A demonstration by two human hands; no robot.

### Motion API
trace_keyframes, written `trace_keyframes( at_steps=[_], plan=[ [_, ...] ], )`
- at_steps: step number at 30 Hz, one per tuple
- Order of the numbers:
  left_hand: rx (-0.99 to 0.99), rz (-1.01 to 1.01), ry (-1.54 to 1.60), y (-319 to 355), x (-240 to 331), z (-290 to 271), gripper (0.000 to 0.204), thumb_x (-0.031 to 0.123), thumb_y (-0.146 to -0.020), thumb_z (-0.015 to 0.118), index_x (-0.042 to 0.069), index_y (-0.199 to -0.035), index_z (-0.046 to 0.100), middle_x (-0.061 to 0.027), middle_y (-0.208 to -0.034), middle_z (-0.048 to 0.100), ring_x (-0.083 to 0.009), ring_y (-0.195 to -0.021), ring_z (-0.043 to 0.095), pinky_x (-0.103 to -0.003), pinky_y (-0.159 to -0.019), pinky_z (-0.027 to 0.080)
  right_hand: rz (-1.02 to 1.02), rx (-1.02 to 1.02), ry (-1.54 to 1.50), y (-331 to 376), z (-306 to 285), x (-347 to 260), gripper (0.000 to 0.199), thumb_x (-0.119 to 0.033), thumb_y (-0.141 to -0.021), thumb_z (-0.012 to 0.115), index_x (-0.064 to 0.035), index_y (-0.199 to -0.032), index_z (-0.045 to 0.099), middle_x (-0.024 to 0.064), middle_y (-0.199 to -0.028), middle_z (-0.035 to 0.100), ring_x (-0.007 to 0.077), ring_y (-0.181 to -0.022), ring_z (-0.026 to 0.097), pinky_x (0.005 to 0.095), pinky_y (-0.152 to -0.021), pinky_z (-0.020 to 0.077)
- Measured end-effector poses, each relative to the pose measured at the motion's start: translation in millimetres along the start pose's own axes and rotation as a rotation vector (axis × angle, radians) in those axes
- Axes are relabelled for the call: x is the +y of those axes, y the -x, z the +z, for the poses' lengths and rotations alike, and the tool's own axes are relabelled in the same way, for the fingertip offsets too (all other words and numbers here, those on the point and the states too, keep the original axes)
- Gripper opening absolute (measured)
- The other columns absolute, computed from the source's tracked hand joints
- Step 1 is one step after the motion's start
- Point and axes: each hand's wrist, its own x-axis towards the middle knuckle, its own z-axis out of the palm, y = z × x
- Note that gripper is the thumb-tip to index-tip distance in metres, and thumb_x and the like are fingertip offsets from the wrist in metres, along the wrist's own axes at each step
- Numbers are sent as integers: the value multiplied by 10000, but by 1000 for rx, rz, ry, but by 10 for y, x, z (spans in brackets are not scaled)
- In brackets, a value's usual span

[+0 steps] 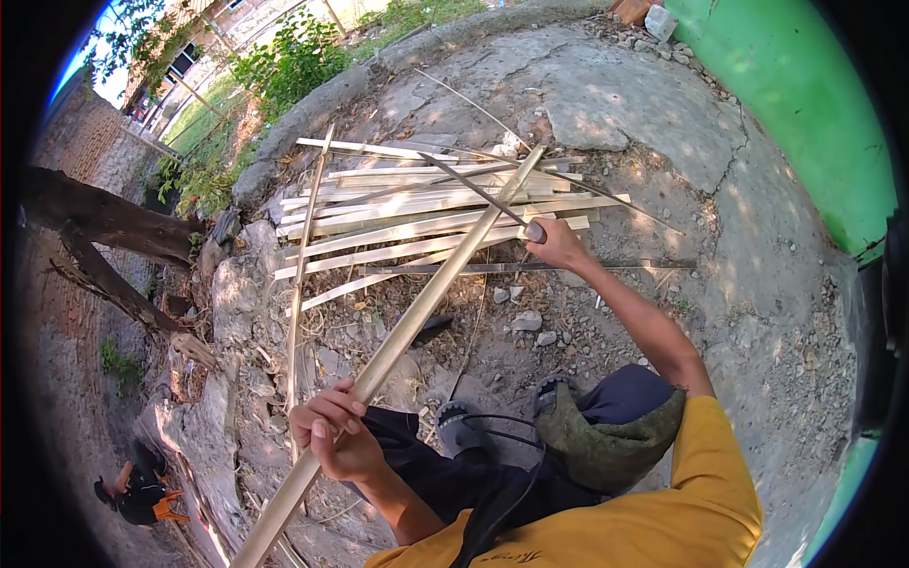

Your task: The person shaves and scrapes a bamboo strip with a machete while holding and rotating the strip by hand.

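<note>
My left hand (333, 434) is closed around a long pale bamboo pole (417, 308), which slants from the lower left up to the pile ahead. My right hand (557, 243) grips the handle end of a thin dark blade-like tool (472, 191). The tool points up and left, across the pole's far part and over the pile. A pile of split bamboo strips (379, 237) lies on the ground under the pole's far end. Whether the tool touches the pole I cannot tell.
The ground is cracked concrete (606, 104) with rubble and small stones (526, 322). A flat dark strip (568, 267) lies by my right hand. A green wall (814, 104) stands at right and tree trunks (104, 222) at left. Another person (133, 492) crouches lower left. My sandalled feet (459, 428) rest below the pole.
</note>
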Motion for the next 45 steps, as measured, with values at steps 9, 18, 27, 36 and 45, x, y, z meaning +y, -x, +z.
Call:
trace_keyframes(
  at_steps=[9, 18, 27, 36, 45],
  plan=[
    [-41, -61, 117, -253, 52, -14, 205, 237, -989, 541, 125, -872, 416, -18, -637, 444, -155, -662, 566, -554, -1065, 515, -49, 136, -290, 199, -254, -635, 263, -214, -840, 731, 2, -912, 598, 106, -693, 590, 218, -635, 521, 382, -645, 458],
    [-258, -24, 135, -162, 98, 50, 196, 258, -1048, 492, 132, -909, 435, -17, -614, 435, -189, -661, 582, -593, -1181, 394, -386, 1, -189, -95, -204, -1011, 468, -239, -744, 870, 12, -1077, 659, 146, -1244, 640, 332, -1046, 661, 443, -891, 529],
    [-205, 6, 203, -653, 462, 176, 272, 297, -1093, 444, 110, -899, 480, -39, -620, 482, -242, -707, 643, -672, -1200, 323, -604, -235, 24, -492, -176, -1454, 519, -398, -752, 881, -53, -1096, 703, 134, -1070, 730, 365, -1003, 699, 462, -864, 547],
    [-59, 255, 337, -2088, 1040, 688, 860, 558, -976, 636, -70, -1473, 322, -342, -1305, 535, -507, -1363, 488, -708, -1241, 247, -838, 24, -59, -925, -564, -2425, 461, -439, -782, 878, -42, -898, 677, 146, -777, 672, 370, -741, 669, 456, -683, 509],
    [-406, 379, 128, -2440, 925, 1466, 1019, 688, -981, 533, -116, -1521, 218, -386, -1496, 383, -477, -1414, 443, -603, -1210, 389, -470, 3, -96, -592, -1190, -3453, 542, -543, -752, 901, -56, -885, 705, 9, -698, 608, 143, -661, 575, 353, -632, 438]
  ],
)
